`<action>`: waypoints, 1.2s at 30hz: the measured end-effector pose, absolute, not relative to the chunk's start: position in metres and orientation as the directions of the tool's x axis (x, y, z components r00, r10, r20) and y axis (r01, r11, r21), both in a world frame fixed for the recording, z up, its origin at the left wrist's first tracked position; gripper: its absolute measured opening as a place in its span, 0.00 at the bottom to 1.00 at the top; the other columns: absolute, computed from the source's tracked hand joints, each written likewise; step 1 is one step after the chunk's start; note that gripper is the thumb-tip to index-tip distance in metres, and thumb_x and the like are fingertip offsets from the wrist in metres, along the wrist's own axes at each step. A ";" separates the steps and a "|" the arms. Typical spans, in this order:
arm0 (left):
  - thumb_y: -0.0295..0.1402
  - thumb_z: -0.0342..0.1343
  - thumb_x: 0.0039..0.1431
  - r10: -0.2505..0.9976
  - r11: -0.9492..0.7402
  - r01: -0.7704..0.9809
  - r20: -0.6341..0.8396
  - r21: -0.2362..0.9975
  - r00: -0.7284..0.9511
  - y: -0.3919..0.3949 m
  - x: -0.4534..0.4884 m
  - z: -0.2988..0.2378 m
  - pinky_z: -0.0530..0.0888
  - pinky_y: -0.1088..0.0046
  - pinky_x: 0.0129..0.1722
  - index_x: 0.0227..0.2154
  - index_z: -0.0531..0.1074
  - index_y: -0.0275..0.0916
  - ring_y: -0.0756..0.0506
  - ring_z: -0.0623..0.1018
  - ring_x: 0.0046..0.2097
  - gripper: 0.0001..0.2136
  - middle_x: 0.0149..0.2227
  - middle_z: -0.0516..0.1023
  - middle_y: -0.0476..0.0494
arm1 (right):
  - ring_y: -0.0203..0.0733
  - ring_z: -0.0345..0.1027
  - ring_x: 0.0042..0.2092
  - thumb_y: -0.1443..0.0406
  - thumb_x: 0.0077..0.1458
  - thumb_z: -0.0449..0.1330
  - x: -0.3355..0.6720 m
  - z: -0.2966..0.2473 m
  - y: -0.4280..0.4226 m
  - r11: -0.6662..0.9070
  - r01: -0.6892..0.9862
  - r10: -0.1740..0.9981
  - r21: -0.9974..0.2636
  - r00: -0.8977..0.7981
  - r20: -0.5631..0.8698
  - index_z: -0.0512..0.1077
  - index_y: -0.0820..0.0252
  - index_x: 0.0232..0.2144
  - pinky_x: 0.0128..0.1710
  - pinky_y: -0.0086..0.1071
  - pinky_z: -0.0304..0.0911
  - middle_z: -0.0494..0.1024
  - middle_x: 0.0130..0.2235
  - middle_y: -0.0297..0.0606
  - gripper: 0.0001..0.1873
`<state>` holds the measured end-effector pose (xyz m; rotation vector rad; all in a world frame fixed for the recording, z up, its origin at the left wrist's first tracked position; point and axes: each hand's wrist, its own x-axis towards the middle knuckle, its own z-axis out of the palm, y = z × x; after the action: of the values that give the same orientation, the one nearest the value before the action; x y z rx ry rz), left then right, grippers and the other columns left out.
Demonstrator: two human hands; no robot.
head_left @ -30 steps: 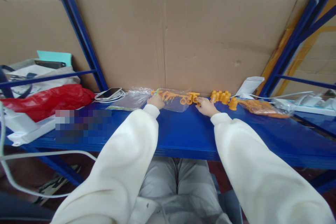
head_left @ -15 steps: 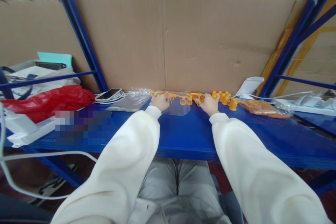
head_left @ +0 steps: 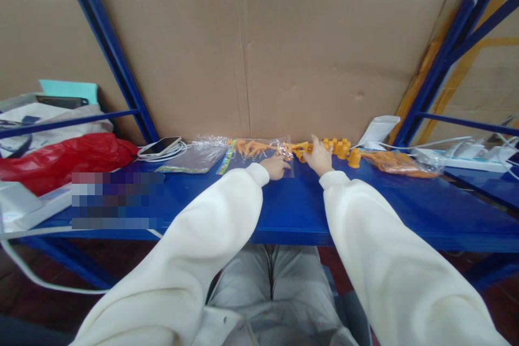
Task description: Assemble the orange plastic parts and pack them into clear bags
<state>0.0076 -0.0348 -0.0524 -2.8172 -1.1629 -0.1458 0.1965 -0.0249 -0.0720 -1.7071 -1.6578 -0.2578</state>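
Observation:
Along the back of the blue shelf lies a row of orange plastic pieces (head_left: 253, 147), on or in a clear plastic bag (head_left: 243, 162) with a colourful printed edge. My left hand (head_left: 275, 166) is over the right end of this bag, fingers stretched to the right beside the orange parts there; it holds nothing that I can see. Just right of it, my right hand (head_left: 319, 159) has thumb and fingers around a small orange plastic piece (head_left: 309, 148), mostly hidden. Chunky orange knobbed pieces (head_left: 340, 147) stand close to the right of that hand.
Farther right lie a bag of orange parts (head_left: 399, 164) and a white power strip (head_left: 474, 159). To the left are a flat clear packet (head_left: 192, 158), a phone (head_left: 164, 145) on a coiled white cable (head_left: 172, 152), and a red bag (head_left: 68, 159). A cardboard sheet (head_left: 182, 65) closes the back.
My left hand has moved right, from the left end of the orange pieces toward my right hand, uncovering the bag's printed edge. My right hand stays near the same orange pieces. The view has shifted slightly.

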 end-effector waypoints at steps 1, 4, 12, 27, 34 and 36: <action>0.26 0.52 0.60 0.716 -0.689 0.723 0.109 -0.053 0.690 -0.034 0.008 -0.052 0.64 0.68 0.65 0.52 0.78 0.41 0.42 0.69 0.64 0.19 0.63 0.71 0.40 | 0.62 0.69 0.55 0.66 0.55 0.55 0.197 -0.072 -0.025 0.098 0.930 0.789 -0.353 0.143 0.597 0.65 0.64 0.55 0.63 0.63 0.43 0.74 0.55 0.57 0.25; 0.30 0.53 0.62 0.771 -0.625 0.778 0.112 -0.059 0.627 -0.033 0.006 -0.051 0.65 0.64 0.65 0.52 0.78 0.41 0.39 0.70 0.63 0.17 0.65 0.66 0.38 | 0.61 0.68 0.54 0.67 0.54 0.54 0.200 -0.071 -0.025 0.097 0.931 0.803 -0.353 0.137 0.580 0.69 0.63 0.50 0.62 0.61 0.47 0.74 0.52 0.55 0.21; 0.34 0.47 0.67 0.861 -0.497 0.868 0.127 -0.001 0.493 -0.039 -0.003 -0.055 0.71 0.66 0.57 0.49 0.76 0.33 0.38 0.77 0.56 0.17 0.52 0.79 0.31 | 0.56 0.66 0.49 0.72 0.51 0.51 0.204 -0.068 -0.028 0.118 0.918 0.774 -0.379 0.154 0.615 0.70 0.59 0.47 0.56 0.53 0.56 0.73 0.48 0.50 0.20; 0.24 0.58 0.50 0.921 -0.373 0.896 0.215 0.242 0.325 -0.038 -0.013 -0.057 0.76 0.73 0.43 0.31 0.80 0.37 0.42 0.82 0.42 0.07 0.36 0.84 0.42 | 0.46 0.68 0.43 0.72 0.40 0.52 0.200 -0.071 -0.012 0.647 0.526 0.582 -0.552 0.126 0.803 0.66 0.56 0.35 0.47 0.40 0.65 0.73 0.39 0.39 0.16; 0.20 0.55 0.49 0.904 -0.374 0.866 0.339 0.331 0.260 -0.033 -0.015 -0.058 0.76 0.68 0.51 0.28 0.80 0.35 0.42 0.81 0.45 0.09 0.37 0.84 0.39 | 0.43 0.68 0.39 0.72 0.38 0.52 0.186 -0.074 -0.020 0.680 0.427 0.674 -0.595 -0.047 0.737 0.66 0.56 0.32 0.44 0.38 0.66 0.72 0.34 0.34 0.15; 0.20 0.54 0.50 0.889 -0.396 0.860 0.369 0.322 0.271 -0.031 -0.016 -0.059 0.76 0.68 0.52 0.28 0.80 0.36 0.43 0.81 0.45 0.10 0.37 0.84 0.42 | 0.43 0.68 0.38 0.72 0.38 0.52 0.186 -0.075 -0.021 0.682 0.410 0.682 -0.606 -0.060 0.728 0.66 0.55 0.32 0.43 0.38 0.66 0.71 0.33 0.33 0.15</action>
<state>-0.0162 -0.0314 -0.0587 -2.5503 -1.7564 -0.8044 0.1858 -0.0211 -0.0746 -0.8924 -1.6849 0.2805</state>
